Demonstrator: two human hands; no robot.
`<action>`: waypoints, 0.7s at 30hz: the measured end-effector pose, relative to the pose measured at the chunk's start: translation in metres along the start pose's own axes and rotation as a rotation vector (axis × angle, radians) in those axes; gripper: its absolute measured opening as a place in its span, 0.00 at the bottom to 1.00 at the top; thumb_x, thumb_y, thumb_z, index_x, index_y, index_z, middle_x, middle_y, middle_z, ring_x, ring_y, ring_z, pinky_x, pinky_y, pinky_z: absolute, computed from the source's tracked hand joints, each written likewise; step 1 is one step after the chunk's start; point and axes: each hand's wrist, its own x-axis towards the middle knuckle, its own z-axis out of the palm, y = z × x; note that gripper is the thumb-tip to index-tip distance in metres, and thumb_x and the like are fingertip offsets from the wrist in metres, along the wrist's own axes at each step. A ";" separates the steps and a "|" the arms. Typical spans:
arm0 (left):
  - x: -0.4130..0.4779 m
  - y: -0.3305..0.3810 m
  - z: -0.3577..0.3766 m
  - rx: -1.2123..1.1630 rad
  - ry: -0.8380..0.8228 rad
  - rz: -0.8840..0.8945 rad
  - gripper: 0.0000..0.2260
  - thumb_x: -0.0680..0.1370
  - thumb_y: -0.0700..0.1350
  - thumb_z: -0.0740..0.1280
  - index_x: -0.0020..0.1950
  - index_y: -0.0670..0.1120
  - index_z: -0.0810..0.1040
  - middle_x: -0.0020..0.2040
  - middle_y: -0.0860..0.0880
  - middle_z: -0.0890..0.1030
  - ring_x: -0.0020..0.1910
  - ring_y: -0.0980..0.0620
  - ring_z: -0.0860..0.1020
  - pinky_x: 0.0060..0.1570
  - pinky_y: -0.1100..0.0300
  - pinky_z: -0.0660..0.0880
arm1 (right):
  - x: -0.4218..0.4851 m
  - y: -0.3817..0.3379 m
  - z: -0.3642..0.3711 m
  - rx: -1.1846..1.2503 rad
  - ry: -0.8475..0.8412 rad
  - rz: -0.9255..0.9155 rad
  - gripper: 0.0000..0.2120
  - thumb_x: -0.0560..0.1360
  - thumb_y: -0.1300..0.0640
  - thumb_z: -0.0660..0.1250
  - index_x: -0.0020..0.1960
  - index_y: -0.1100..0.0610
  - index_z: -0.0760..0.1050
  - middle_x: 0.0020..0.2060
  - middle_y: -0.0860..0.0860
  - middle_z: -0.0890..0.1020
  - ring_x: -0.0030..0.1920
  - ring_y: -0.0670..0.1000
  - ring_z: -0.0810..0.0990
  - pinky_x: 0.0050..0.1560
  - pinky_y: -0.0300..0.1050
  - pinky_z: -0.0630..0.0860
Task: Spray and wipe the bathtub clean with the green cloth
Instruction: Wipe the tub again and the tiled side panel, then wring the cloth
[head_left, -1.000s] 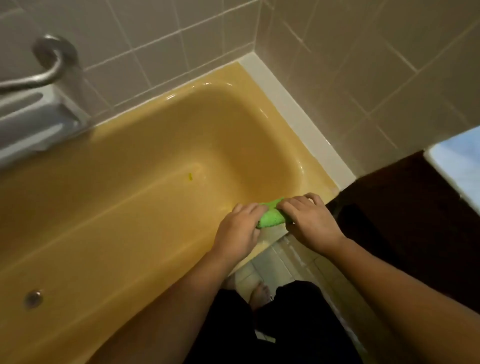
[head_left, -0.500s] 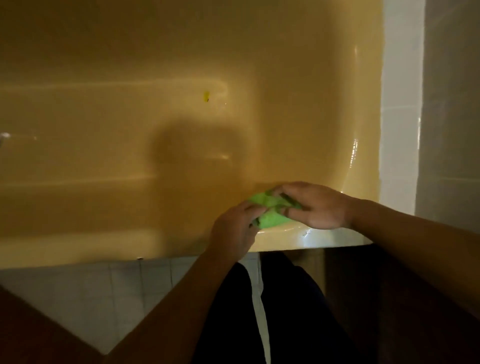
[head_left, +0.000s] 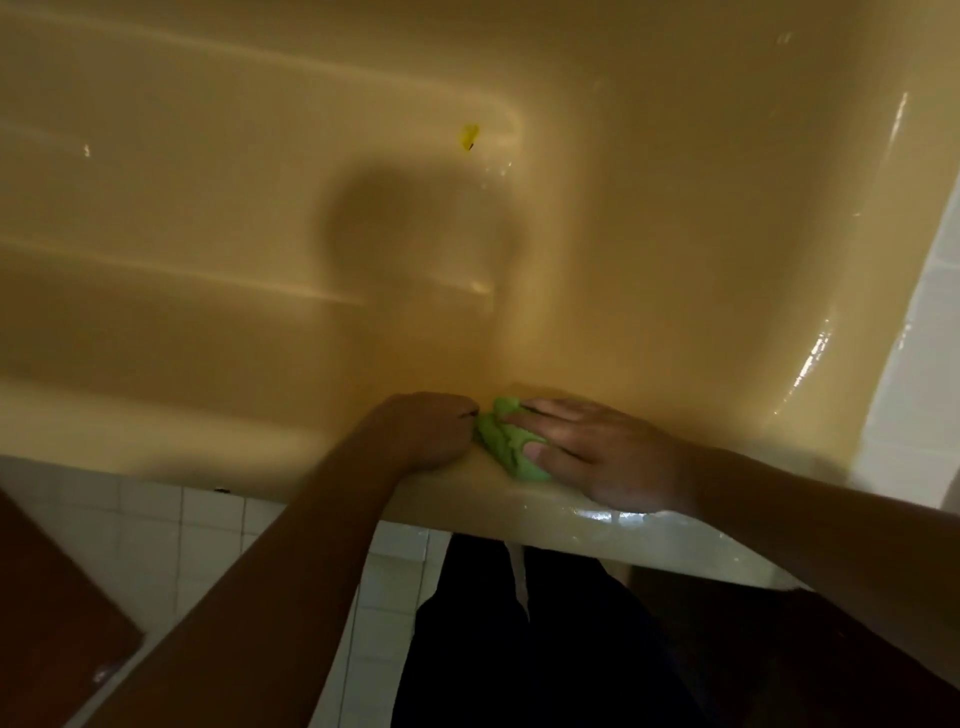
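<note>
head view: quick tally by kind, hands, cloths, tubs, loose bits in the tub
bare hands: 2 (left hand grips the cloth, right hand presses flat on it)
crumpled green cloth: 1
glossy yellow bathtub: 1
small yellow scrap inside the tub: 1
total: 5

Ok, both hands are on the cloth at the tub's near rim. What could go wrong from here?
The bathtub rim glistens wet beside the right hand, which presses the green cloth; it could slip. The cloth is bunched small against the left hand, so wiping may streak. The yellow speck farther in may be missed.
</note>
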 end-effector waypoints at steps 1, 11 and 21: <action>0.007 -0.003 -0.003 0.017 -0.030 -0.001 0.21 0.88 0.53 0.51 0.80 0.55 0.66 0.81 0.49 0.66 0.77 0.46 0.67 0.76 0.51 0.63 | 0.011 0.009 -0.001 -0.015 -0.010 0.025 0.30 0.84 0.34 0.45 0.84 0.40 0.52 0.84 0.47 0.54 0.83 0.47 0.50 0.82 0.46 0.47; 0.071 -0.052 -0.016 0.146 -0.140 0.006 0.26 0.87 0.60 0.48 0.85 0.55 0.53 0.85 0.53 0.52 0.84 0.51 0.52 0.81 0.52 0.50 | 0.183 0.100 -0.014 -0.565 -0.033 0.259 0.33 0.82 0.31 0.41 0.83 0.41 0.54 0.84 0.53 0.50 0.84 0.58 0.45 0.81 0.61 0.44; 0.066 -0.062 -0.020 0.140 -0.075 -0.032 0.24 0.88 0.57 0.48 0.84 0.53 0.57 0.85 0.51 0.56 0.83 0.49 0.56 0.81 0.51 0.54 | 0.182 0.068 0.004 -0.128 -0.091 0.178 0.28 0.86 0.38 0.48 0.83 0.45 0.57 0.83 0.54 0.59 0.82 0.55 0.54 0.81 0.49 0.48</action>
